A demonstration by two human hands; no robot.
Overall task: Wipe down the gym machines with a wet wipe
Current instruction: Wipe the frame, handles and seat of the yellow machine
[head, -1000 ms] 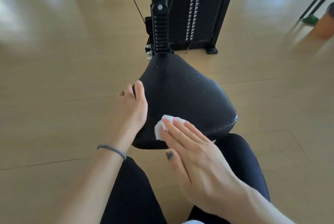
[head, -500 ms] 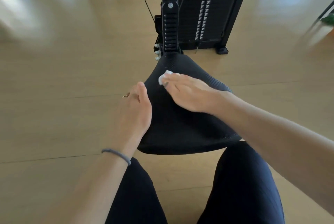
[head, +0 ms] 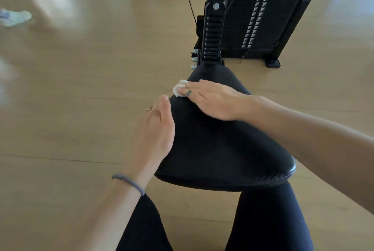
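Item: black padded seat (head: 218,149) of a cable weight machine, being wiped. The pad is lying wedge-shaped, its long axis running from the wide near edge by the person's legs (head: 269,222) up to the narrow tip where it is meeting the ribbed black upright post (head: 212,34).

Wet wipe (head: 179,89): white, bunched, sitting at the far-left edge of the seat near the narrow tip, partly overhanging the side.

Right hand (head: 214,101): lying palm-down across the narrow end, fingers straight and pressing the wipe flat against the pad; the fingers are not curling round it. The forearm is crossing the seat from the right.

Left hand (head: 159,129): resting against the left flank of the seat, thumb up along the edge, the other fingers going down over the side and mostly hidden, so how far they are curling cannot be told. It is holding nothing loose and appears to be steadying the pad.

Key relation: the wipe is lying at the fingertips of the right hand, at the far-left corner. The larger unwiped-looking run of pad is lying back toward the person and to the right, along the long axis. The right hand is the 1 nearer the wipe; a pull toward the wide edge looks like the likely next stroke.

Background: weight stack (head: 259,20), wooden floor (head: 81,88).
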